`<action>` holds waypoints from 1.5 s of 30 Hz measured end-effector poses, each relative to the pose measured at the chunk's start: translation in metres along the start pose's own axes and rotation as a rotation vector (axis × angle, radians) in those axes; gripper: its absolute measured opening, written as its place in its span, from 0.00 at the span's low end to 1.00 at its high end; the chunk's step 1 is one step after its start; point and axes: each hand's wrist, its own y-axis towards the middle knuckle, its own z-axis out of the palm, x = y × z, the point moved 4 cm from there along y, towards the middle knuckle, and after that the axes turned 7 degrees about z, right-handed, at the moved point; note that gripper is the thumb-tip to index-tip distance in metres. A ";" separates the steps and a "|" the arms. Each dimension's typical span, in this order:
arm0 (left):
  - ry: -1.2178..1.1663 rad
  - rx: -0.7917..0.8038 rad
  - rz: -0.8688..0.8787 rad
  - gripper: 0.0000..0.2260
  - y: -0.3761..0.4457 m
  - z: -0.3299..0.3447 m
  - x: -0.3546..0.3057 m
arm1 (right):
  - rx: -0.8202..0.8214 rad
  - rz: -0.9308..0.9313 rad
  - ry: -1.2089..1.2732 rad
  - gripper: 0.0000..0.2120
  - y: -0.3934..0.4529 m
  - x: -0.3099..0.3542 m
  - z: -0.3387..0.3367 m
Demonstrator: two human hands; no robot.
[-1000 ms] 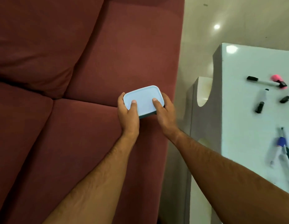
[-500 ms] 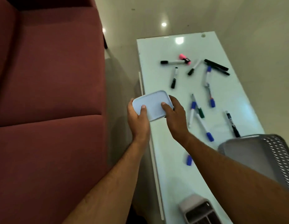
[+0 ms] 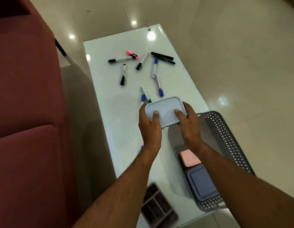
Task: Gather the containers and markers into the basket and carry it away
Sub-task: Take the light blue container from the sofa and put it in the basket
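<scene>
A light blue lidded container [image 3: 165, 111] is held over the glossy white table [image 3: 125, 132] by my left hand [image 3: 149, 127] and my right hand [image 3: 188, 124], one on each short end. It hovers just past the far left corner of the grey perforated basket [image 3: 228, 134]. Inside the basket lie a small pink container [image 3: 189, 157] and a darker blue lidded container [image 3: 201, 184]. Several markers are scattered on the far half of the table, among them a pink highlighter [image 3: 132, 55], a black-capped marker [image 3: 123, 74] and a blue-capped marker [image 3: 159, 86].
A red sofa [image 3: 24, 112] runs along the left, close to the table's long edge. A small grey divided tray [image 3: 157, 209] sits at the table's near edge. Glossy beige floor tiles [image 3: 241, 63] surround the table on the right and far sides.
My view swung from the sofa to the table. Both hands carried the light blue container right, from the sofa seat to over the table beside the basket.
</scene>
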 end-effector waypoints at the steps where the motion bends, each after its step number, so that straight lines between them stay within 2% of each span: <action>1: 0.005 0.009 0.001 0.20 -0.007 0.010 0.001 | 0.002 -0.001 0.007 0.12 -0.001 -0.003 -0.012; 13: 0.150 0.090 -0.058 0.21 -0.061 0.072 0.031 | -0.032 0.089 0.015 0.12 0.000 -0.051 -0.092; 23: 0.296 0.097 -0.106 0.22 -0.065 0.086 0.061 | 0.049 0.147 -0.021 0.15 0.003 -0.083 -0.096; 33: 0.383 0.067 -0.112 0.24 -0.069 0.093 0.078 | 0.061 0.225 -0.078 0.17 0.012 -0.109 -0.098; 39: 0.554 0.097 -0.016 0.24 -0.072 0.095 0.089 | 0.064 0.277 -0.139 0.23 0.015 -0.125 -0.098; 45: 0.708 0.099 0.108 0.27 -0.078 0.097 0.092 | 0.109 0.204 -0.247 0.21 0.014 -0.132 -0.095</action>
